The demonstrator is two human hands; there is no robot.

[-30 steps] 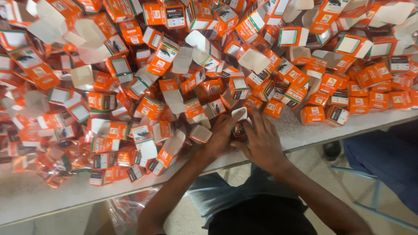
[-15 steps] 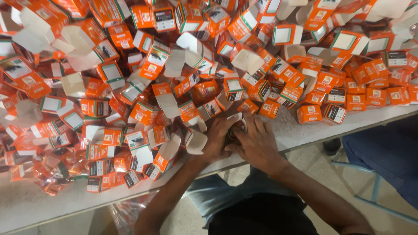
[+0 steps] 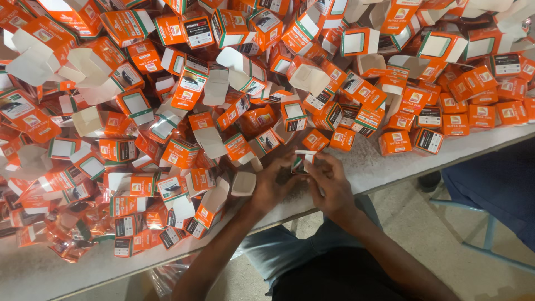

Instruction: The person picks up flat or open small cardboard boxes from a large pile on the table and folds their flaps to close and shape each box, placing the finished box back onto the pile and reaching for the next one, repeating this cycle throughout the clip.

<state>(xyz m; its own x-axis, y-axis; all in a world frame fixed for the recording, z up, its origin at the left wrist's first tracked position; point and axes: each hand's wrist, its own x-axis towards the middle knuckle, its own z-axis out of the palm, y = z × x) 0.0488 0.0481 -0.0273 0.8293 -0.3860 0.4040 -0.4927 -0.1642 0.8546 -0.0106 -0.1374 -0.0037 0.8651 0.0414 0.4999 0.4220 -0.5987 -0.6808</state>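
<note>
Both hands meet over one small orange carton (image 3: 302, 161), which sits at the near fringe of the big heap of orange cartons (image 3: 223, 83) covering the pale table (image 3: 384, 167). The left hand (image 3: 270, 187) closes on the carton from its left side, fingers curled around it; the right hand (image 3: 333, 187) closes on it from the right, with fingertips (image 3: 313, 165) pressed to its top flap. The carton is clamped between the two hands, raised slightly off the table, its white inner flap showing at the top.

Just left of the held carton an open carton (image 3: 243, 183) lies with its white inside up, almost touching the left hand. Just above the held carton, two shut cartons (image 3: 329, 139) lie close beside the fingers. To its right runs a bare strip of table, reaching as far as the table's near edge (image 3: 401, 187), which passes directly under both wrists. Beyond that edge, further right of the carton, another person's blue-trousered leg (image 3: 496, 184) and a blue metal stool frame (image 3: 479, 239) stand on the floor.
</note>
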